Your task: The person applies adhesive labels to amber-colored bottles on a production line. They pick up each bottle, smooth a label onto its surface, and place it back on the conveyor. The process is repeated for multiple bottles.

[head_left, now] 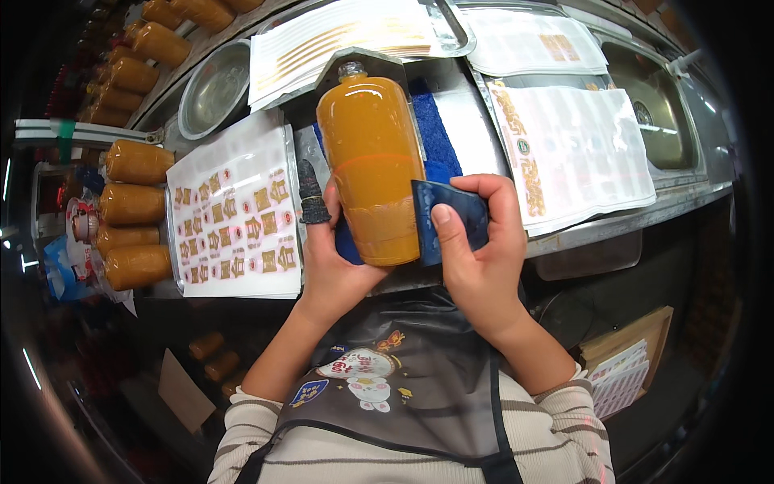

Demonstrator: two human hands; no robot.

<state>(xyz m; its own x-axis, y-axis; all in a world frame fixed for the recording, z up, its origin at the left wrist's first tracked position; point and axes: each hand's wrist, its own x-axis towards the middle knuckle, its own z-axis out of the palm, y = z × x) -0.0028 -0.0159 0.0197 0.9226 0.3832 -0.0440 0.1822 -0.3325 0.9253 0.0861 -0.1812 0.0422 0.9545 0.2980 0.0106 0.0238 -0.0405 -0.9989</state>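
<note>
Right hand (488, 242) pinches a blue scraper (457, 211) beside the amber bottle (372, 153), mid-scene; the left hand (343, 270) touches its near left side, though whether it grips cannot be told. Gold-and-red label sheets (234, 214) lie left, gold-edged sheets (580, 153) right, fine print unclear.

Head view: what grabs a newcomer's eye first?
The big orange-brown bottle dominates the center, neck pointing away. The right hand holds a flat dark-blue scraper at the bottle's right side; a finger of the left hand, at its left, wears a black wrap. A printed label sheet lies farther left, beside similar bottles.
</note>
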